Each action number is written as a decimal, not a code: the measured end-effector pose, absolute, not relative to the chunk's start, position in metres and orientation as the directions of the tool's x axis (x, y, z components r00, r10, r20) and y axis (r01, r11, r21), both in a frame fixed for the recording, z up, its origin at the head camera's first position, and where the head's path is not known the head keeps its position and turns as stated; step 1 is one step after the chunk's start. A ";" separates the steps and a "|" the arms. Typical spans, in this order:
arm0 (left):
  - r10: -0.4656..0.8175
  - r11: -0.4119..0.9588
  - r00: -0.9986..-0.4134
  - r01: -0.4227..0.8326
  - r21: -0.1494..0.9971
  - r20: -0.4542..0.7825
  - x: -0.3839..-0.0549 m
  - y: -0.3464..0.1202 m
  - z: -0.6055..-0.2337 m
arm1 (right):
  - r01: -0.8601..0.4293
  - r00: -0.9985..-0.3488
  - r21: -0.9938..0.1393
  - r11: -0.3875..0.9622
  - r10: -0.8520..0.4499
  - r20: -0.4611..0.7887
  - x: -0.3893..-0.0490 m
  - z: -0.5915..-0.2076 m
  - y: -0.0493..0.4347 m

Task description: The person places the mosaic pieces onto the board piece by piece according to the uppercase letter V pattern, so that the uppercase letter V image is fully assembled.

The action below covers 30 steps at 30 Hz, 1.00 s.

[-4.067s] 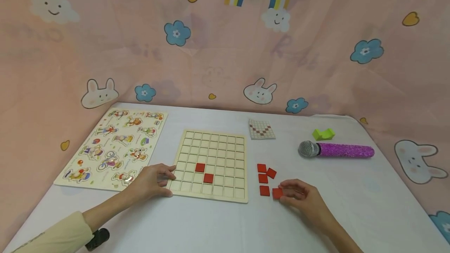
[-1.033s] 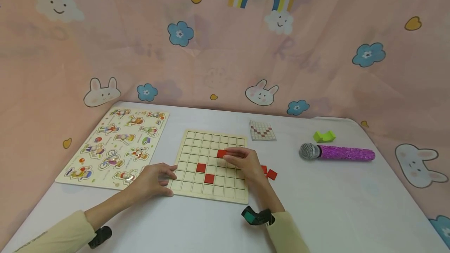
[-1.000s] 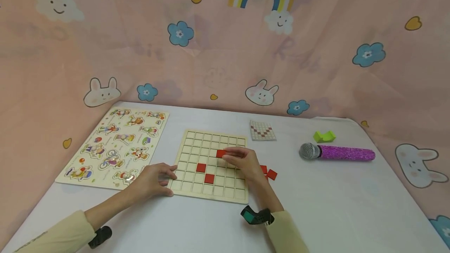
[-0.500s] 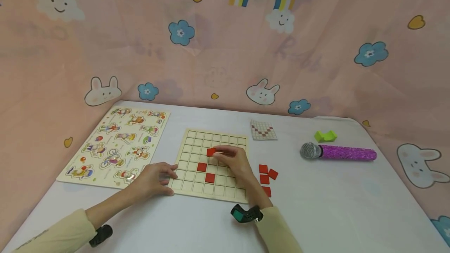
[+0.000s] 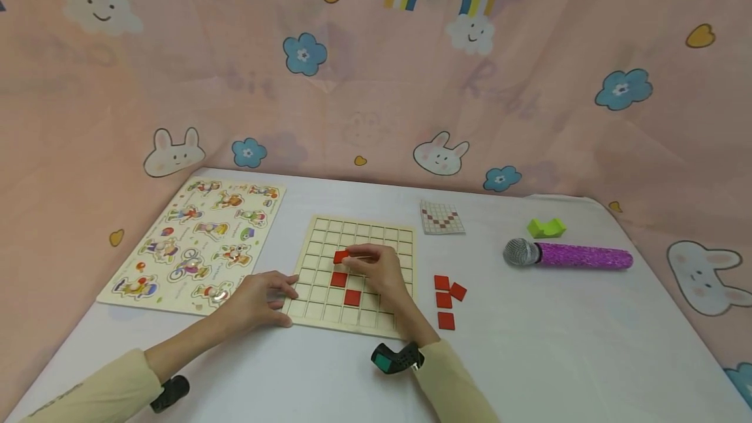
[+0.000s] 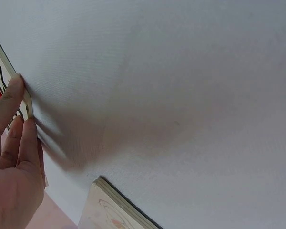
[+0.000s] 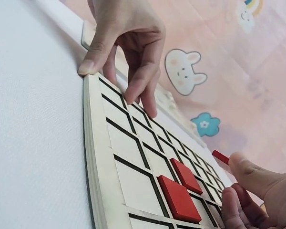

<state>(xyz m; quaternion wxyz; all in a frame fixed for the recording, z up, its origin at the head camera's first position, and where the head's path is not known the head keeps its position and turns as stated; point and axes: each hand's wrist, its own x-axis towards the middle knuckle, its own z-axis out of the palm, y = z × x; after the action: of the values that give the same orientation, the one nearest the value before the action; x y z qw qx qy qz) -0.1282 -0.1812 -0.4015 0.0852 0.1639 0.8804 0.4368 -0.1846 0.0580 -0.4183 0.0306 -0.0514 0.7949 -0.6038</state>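
Red tile (image 5: 340,257): pinched between thumb and fingers of right hand (image 5: 378,273), held above wooden grid board (image 5: 317,236), just beyond two seated tiles (image 5: 338,279) that meet corner to corner. Left hand (image 5: 257,299) grips the board's near left corner, thumb to one edge, fingertips to the other. Four loose tiles (image 5: 444,299) lie right of the board, flat on the table.

Writing: small captions on picture puzzle (image 5: 170,299), too fine to read. Pattern card (image 5: 442,217) shows red squares in a V. Pale lettering on backdrop (image 5: 376,83), too faint to make out.

Hidden: right hand covers several cells. Left wrist view cuts off most of the board; right wrist view crops the right hand. Both sleeves run out of frame.

Surface: white cloth-covered table (image 5: 529,358); purple microphone (image 5: 566,255) and green block (image 5: 546,228) at far right. Pink backdrop behind, printed with rabbits, rainbows, flowers.
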 end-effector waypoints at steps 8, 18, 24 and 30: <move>0.370 0.562 -0.929 0.221 0.797 -0.004 -0.128 -0.182 -0.403 | -0.136 -0.985 -0.925 0.354 -0.150 0.088 -0.185 -0.417 0.045; 0.367 0.564 -0.930 0.218 0.796 -0.006 -0.129 -0.181 -0.402 | -0.153 -0.986 -0.882 0.446 -0.128 0.106 -0.186 -0.415 0.035; 0.369 0.569 -0.929 0.223 0.792 -0.004 -0.129 -0.181 -0.401 | -0.129 -0.988 -0.863 0.488 -0.136 0.071 -0.189 -0.413 0.032; 0.373 0.566 -0.928 0.220 0.795 -0.008 -0.129 -0.182 -0.402 | -0.116 -0.989 -0.852 0.510 -0.136 0.053 -0.190 -0.412 0.030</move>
<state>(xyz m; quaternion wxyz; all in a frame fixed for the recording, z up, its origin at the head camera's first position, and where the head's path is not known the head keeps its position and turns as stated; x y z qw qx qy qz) -0.1287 -0.1820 -0.4016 0.0878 0.1685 0.8804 0.4345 -0.1898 0.0302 -0.4121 0.0104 -0.0724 0.8688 -0.4898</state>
